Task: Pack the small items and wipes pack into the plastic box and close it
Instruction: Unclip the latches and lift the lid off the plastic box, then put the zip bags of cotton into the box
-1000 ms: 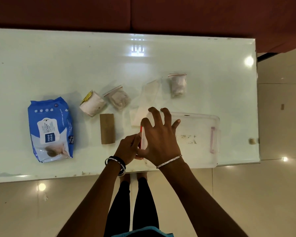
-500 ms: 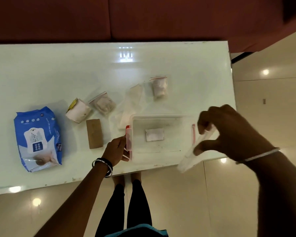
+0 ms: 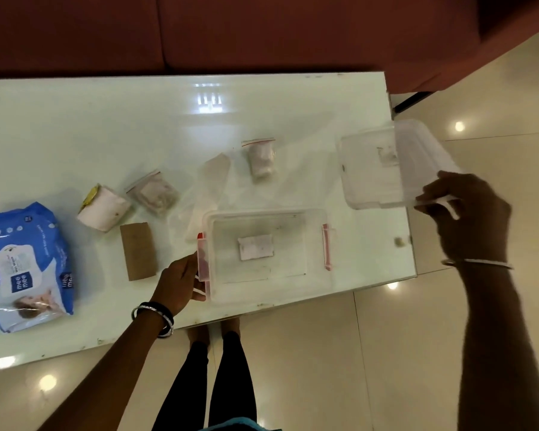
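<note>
The clear plastic box (image 3: pixel 311 284) stands open near the table's front edge, with red clips at both ends and a white label inside. My left hand (image 3: pixel 181 279) grips its left clip. My right hand (image 3: pixel 470 213) holds the clear lid (image 3: pixel 383 166) tilted over the table's right edge. The blue wipes pack (image 3: pixel 22 265) lies at the far left. Between pack and box lie a white pouch (image 3: pixel 103 208), a brown card piece (image 3: pixel 137 251), two small zip bags (image 3: pixel 154 194) (image 3: pixel 261 158) and a clear bag (image 3: pixel 210 188).
The white glossy table (image 3: pixel 106 126) ends on the right just past the box. A dark red sofa (image 3: pixel 231 32) runs along the far side. A small crumb-like bit (image 3: pixel 399 242) sits near the right edge. My legs stand below the front edge.
My right hand has lifted the lid off the box and carried it right and farther away. My left hand has stayed at the box's left clip.
</note>
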